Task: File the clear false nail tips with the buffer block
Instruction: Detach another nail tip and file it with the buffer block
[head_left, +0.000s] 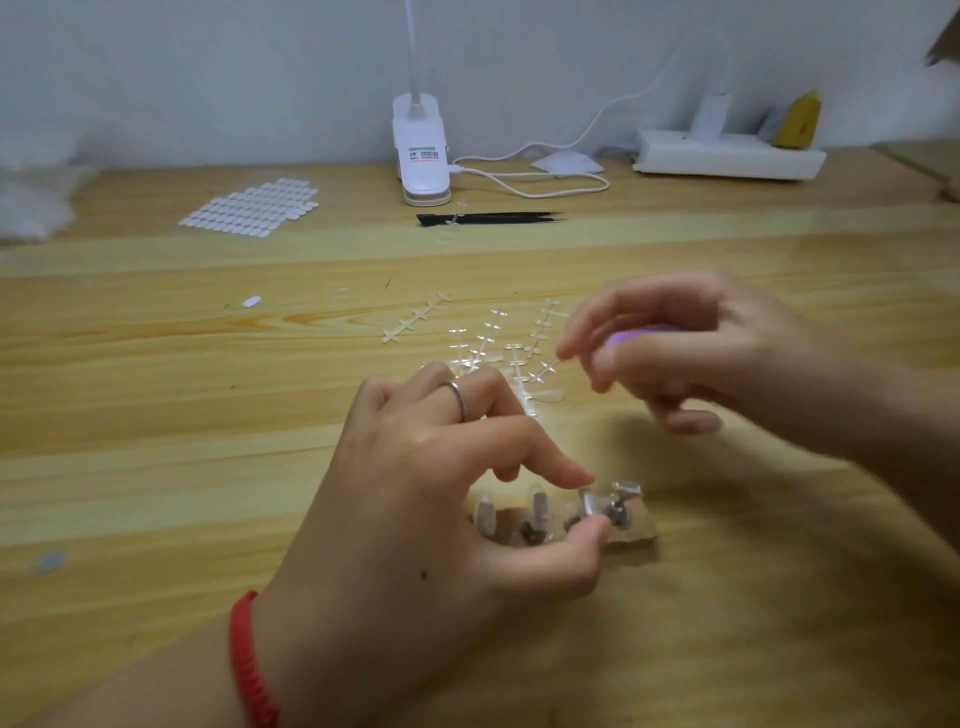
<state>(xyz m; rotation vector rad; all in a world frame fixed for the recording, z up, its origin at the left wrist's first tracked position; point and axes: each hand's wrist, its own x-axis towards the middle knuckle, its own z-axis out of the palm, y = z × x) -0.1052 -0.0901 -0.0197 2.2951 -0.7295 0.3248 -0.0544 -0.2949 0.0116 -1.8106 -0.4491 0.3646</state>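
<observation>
The left hand (447, 483) is pinching a shiny clear nail tip (589, 503) on a small stand (638, 527) on the smooth wooden tabletop (156, 415). The right hand (691, 353) is curling round a purple buffer block (647, 332), which is mostly hidden.

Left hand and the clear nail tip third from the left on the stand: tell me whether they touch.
Touching. The head view shows the left hand pinching that clear nail tip between thumb and forefinger.
</observation>
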